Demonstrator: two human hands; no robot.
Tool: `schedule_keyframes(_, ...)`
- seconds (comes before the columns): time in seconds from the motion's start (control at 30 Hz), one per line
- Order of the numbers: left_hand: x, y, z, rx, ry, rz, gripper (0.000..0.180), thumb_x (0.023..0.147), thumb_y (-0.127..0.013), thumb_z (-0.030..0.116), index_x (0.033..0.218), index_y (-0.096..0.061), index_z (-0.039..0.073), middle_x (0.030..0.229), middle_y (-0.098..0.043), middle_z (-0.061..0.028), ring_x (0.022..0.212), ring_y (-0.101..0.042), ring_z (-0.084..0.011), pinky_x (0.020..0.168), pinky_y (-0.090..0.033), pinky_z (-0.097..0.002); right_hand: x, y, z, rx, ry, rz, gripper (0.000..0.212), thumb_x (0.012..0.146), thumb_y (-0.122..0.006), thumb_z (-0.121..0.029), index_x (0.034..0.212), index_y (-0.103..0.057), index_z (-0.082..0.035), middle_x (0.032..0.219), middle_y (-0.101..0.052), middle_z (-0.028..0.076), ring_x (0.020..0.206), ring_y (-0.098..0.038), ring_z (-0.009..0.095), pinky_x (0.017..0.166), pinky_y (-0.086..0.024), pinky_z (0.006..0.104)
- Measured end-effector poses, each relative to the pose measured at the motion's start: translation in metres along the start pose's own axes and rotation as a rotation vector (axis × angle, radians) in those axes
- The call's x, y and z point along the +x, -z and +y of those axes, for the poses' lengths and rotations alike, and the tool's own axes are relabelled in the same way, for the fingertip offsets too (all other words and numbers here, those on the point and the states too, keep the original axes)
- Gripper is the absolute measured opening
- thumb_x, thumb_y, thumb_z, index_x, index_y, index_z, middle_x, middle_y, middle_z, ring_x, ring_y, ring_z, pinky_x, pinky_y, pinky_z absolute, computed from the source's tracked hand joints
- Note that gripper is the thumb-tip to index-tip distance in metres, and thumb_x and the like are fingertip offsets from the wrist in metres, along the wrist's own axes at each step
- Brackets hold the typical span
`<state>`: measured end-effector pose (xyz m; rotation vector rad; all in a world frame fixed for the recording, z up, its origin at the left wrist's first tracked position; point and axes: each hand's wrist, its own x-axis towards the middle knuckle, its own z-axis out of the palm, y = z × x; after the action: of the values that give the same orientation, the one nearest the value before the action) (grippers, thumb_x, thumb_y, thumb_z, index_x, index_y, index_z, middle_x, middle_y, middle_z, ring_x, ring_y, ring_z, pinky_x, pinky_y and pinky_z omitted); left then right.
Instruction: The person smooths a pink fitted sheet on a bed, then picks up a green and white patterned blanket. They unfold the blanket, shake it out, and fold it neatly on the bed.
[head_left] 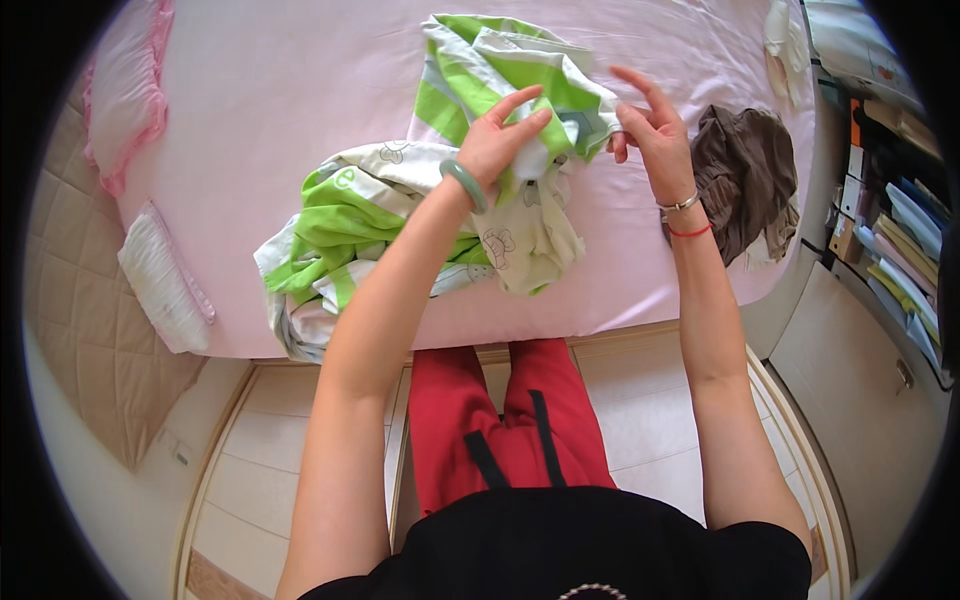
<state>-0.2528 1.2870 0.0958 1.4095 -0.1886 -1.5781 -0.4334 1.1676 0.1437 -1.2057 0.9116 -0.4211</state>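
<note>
A green-and-white printed cloth (pixel 447 100), like bedding, lies partly folded on the far part of the bed. My left hand (pixel 492 142), with a pale green bangle at the wrist, is over its near part; thumb and index finger are stretched apart, the other fingers mostly hidden. At the cloth's right corner, my right hand (pixel 655 140) closes thumb and lower fingers on the white edge, its index finger pointing out. Nearer me, a crumpled heap of similar fabric (pixel 345 215) with line-drawn figures lies under my left forearm. Whether the two pieces join cannot be made out.
The bed's pink sheet (pixel 270 90) spreads under everything. Brown crumpled fabric (pixel 745 175) lies right of my right wrist. Pink-frilled pillows (pixel 125 85) rest along the left side. Beyond the right edge are shelves with folders and papers (pixel 905 240) and a pale cabinet (pixel 850 350).
</note>
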Motion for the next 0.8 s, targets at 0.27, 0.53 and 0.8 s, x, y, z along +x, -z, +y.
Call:
schedule_keyframes(0.27,-0.029,-0.003,-0.004,0.356,-0.647,0.187,0.026,0.092,-0.063,0.0,0.115,-0.068,0.008,0.111,-0.064,-0.0028,0.084,-0.057,-0.0047,0.073,-0.047,-0.0205,0.008,-0.018,-0.022,-0.85,0.54,-0.075,0.016,0.085,-0.063,-0.005,0.1,-0.068,-0.011,0.08,-0.068,0.001,0.074,-0.064,0.017,0.069,-0.049,0.0302)
schedule_keyframes(0.53,-0.03,0.001,-0.015,0.027,-0.28,0.224,0.037,0.09,-0.07,0.008,0.126,-0.063,0.005,0.101,-0.069,-0.003,0.089,-0.061,-0.006,0.078,-0.051,-0.0224,0.018,-0.029,-0.036,-1.09,0.909,-0.001,0.006,0.082,-0.072,-0.015,0.088,-0.07,-0.017,0.082,-0.068,-0.004,0.087,-0.063,0.016,0.093,-0.04,0.0365)
schedule_keyframes(0.8,-0.05,0.003,0.014,-0.115,-0.611,0.279,0.011,0.098,-0.058,0.005,0.108,-0.061,0.005,0.097,-0.067,-0.0014,0.09,-0.059,-0.0068,0.079,-0.047,-0.0222,0.01,-0.053,-0.06,-0.613,0.486,-0.3,0.016,0.083,-0.072,-0.008,0.098,-0.071,-0.01,0.088,-0.07,0.005,0.08,-0.064,0.018,0.079,-0.049,0.0309)
